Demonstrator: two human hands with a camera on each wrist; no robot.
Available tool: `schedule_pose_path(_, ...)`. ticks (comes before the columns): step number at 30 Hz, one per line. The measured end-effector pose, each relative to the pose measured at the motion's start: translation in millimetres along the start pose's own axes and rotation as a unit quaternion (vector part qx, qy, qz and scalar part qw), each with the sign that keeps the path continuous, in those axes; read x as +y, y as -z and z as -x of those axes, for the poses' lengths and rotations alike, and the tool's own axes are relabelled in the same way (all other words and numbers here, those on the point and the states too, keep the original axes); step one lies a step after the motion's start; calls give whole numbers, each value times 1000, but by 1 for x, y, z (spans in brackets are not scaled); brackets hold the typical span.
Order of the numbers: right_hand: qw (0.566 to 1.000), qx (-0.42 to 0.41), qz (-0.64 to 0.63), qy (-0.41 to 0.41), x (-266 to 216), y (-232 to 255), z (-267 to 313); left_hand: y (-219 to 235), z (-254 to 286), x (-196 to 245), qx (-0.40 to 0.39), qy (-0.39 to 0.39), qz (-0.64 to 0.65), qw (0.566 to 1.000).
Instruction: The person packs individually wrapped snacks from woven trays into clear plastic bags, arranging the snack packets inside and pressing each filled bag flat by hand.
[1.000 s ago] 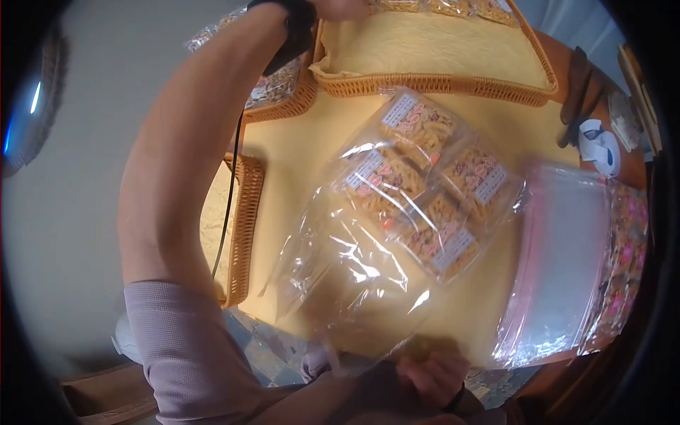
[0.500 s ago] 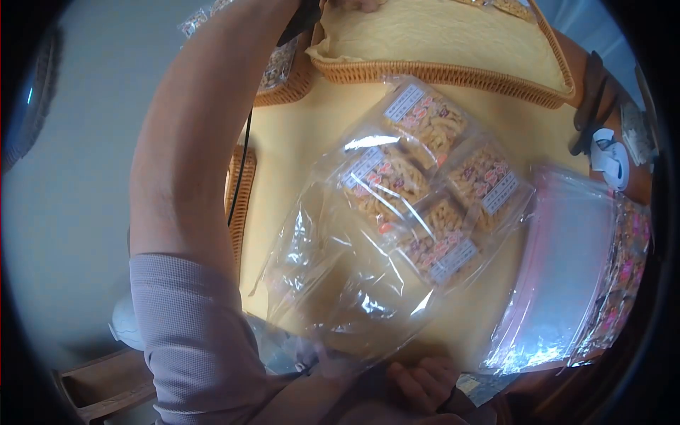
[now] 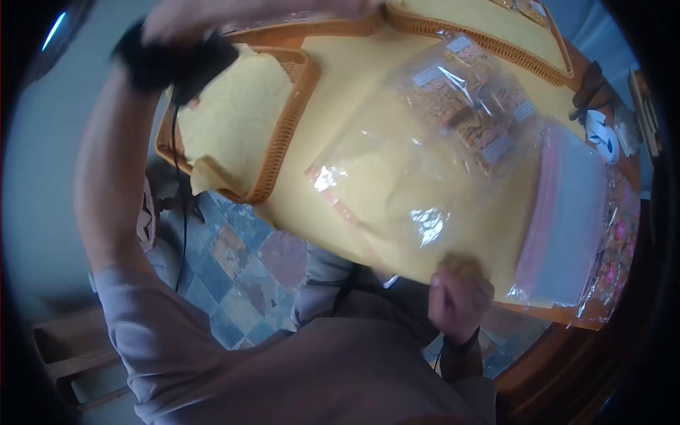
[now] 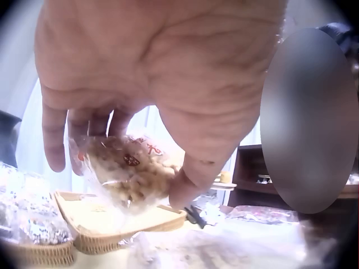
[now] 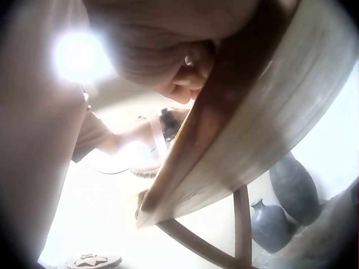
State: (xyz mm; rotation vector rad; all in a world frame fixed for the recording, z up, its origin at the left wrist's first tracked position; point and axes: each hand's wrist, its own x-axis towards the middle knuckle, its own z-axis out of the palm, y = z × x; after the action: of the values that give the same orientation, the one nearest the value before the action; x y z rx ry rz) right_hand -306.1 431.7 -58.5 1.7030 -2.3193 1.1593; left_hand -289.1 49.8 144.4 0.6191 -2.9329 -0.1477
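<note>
My left hand (image 4: 151,61) grips a clear-wrapped snack pack (image 4: 129,168) with red print, thumb on one side and fingers on the other. In the head view this hand (image 3: 276,10) is blurred at the top edge and the pack is out of frame. My right hand (image 3: 460,294) stays at the table's front edge with its fingers loosely curled and nothing visible in them. Beyond it on the table lies a large clear bag (image 3: 382,191) with a pinkish strip along one edge. Several labelled snack packs (image 3: 489,99) show through its far end.
A paper-lined wicker basket (image 3: 283,134) stands at the left, with another wicker basket (image 3: 482,44) at the back. Flat clear bags with pink edges (image 3: 567,219) lie on the right, near a white roll (image 3: 601,138). A thin black cable (image 3: 177,184) hangs along my left arm.
My left arm has swung left across the back of the table, off the back basket. The view has shifted, showing more of the left basket and floor. My right hand stays near the front edge.
</note>
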Motion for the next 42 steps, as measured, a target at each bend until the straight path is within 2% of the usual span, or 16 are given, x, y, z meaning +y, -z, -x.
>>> schedule_pose_path(1, 1000, 1, -1, 5, -1, -1, 0, 2, 38, -4, 27, -12, 30, 999)
schedule_pose_path(3, 996, 81, 7, -34, -5, -1, 1, 9, 103, -12, 80, -34, 96, 992)
schedule_pose_path(4, 991, 113, -54, -42, -3, -1, -1, 19, 126, -14, 35, -44, 105, 993)
schedule_pose_path(5, 992, 112, -50, -38, -8, 0, -4, 18, 152, -5, 57, -1, 153, 987)
schedule_pose_path(7, 958, 174, -164, -160, -17, 6, -7, 21, 197, 6, -2, 36, 252, 967)
schedule_pose_path(9, 964, 175, -147, -133, -21, 11, -14, 3, 225, 13, -37, 19, 349, 936)
schedule_pose_path(10, 976, 164, -115, -80, -30, 15, -27, -7, 230, 21, -58, -24, 337, 939)
schedule_pose_path(11, 985, 152, -84, -26, -39, 17, -40, -13, 233, 32, -77, -27, 299, 951)
schedule_pose_path(13, 992, 118, -52, -5, -59, 20, -62, -43, 231, 42, -67, -56, 290, 953)
schedule_pose_path(17, 998, 52, 17, -4, -79, 7, -81, -93, 211, 60, 35, -123, 144, 981)
schedule_pose_path(23, 997, 43, 61, -5, -69, -5, -82, -123, 175, 69, 13, -41, 199, 979)
schedule_pose_path(27, 998, 43, 39, -11, -64, -15, -84, -152, 155, 69, 67, -49, 138, 987)
schedule_pose_path(31, 998, 54, 26, -15, -55, -24, -80, -160, 133, 68, 41, -24, 72, 996)
schedule_pose_path(33, 998, 55, -11, -34, -48, -27, -71, -168, 128, 72, 136, 24, -3, 990)
schedule_pose_path(36, 997, 72, -15, -37, -37, -27, -62, -168, 135, 77, 137, -3, -46, 990)
schedule_pose_path(42, 994, 101, -45, -8, -17, -34, -51, -159, 134, 67, 107, -10, 25, 994)
